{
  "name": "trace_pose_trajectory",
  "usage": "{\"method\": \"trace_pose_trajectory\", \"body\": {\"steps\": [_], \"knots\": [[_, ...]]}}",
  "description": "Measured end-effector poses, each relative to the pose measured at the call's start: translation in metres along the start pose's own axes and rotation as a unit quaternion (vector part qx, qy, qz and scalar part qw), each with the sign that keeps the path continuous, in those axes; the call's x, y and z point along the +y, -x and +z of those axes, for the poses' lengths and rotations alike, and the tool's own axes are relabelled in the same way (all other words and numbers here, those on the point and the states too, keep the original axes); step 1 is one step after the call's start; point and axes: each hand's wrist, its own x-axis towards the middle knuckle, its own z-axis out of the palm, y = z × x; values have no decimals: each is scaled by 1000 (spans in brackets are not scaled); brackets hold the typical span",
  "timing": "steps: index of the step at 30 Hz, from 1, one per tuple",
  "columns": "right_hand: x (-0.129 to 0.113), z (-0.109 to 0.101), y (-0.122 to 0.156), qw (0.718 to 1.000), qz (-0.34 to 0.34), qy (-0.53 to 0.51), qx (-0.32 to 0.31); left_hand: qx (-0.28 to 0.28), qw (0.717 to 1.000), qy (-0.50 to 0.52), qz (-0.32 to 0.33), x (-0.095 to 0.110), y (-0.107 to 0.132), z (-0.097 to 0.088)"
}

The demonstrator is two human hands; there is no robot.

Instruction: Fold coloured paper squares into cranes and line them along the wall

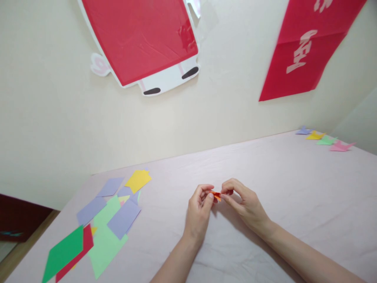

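A small folded piece of orange-red origami paper [217, 195] is held just above the cloth-covered table, between my two hands. My left hand [200, 202] grips its left side, thumb on top and fingers curled behind. My right hand [241, 200] pinches the right end between thumb and fingertips. Fingers cover much of the paper, so its full shape is hidden.
Loose coloured sheets, including a green sheet [64, 251], a purple sheet [125, 218] and a yellow sheet [138, 181], lie at the left. Several folded paper figures, one of them a pink figure [341, 146], line the far right edge. A wall [165, 125] rises behind the table.
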Motion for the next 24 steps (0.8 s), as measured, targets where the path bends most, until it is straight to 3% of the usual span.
{"method": "trace_pose_trajectory", "body": {"steps": [8, 24], "knots": [[0, -1, -2, 999, -36, 39, 5, -18, 999, -8, 27, -4, 1, 3], [-3, 0, 2, 991, -88, 99, 20, 16, 999, -32, 34, -8, -1, 1]]}}
